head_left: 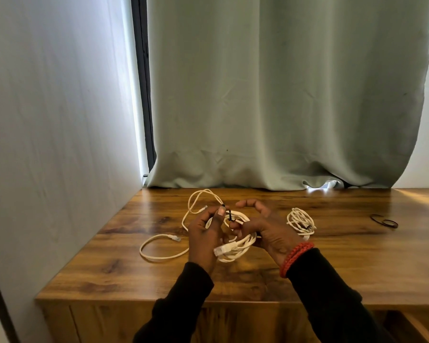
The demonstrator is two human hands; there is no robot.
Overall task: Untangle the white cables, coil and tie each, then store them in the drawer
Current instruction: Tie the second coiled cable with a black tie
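**Mia:** What is on the left of the tabletop (332, 268)?

**Sam:** A loose white cable (159, 257). It lies in a big open loop with its plug end free. It has not been rolled up.

**Mia:** And what is the left hand (203, 240) doing?

**Sam:** Its fingers (219, 211) pinch one end of a thin black tie (229, 215). The tie sits on top of a rolled cable (240, 246) held between both hands, just above the wood.

**Mia:** And the right hand (274, 235)?

**Sam:** Its lower fingers curl around the roll and seem to hold the other part of the tie. Its top finger and thumb are spread open in a curve.

**Mia:** So which step is this?

**Sam:** I think it is the tying step for this roll.

**Mia:** What comes next?

**Sam:** I guess the tie must be pulled tight and twisted, while the roll is kept from springing open.

**Mia:** What is farther right?

**Sam:** A small bundle (300, 222), already rolled with a dark tie on it. Past that lie spare ties (384, 221). The drawer is not plain to see, so nothing is put away yet.
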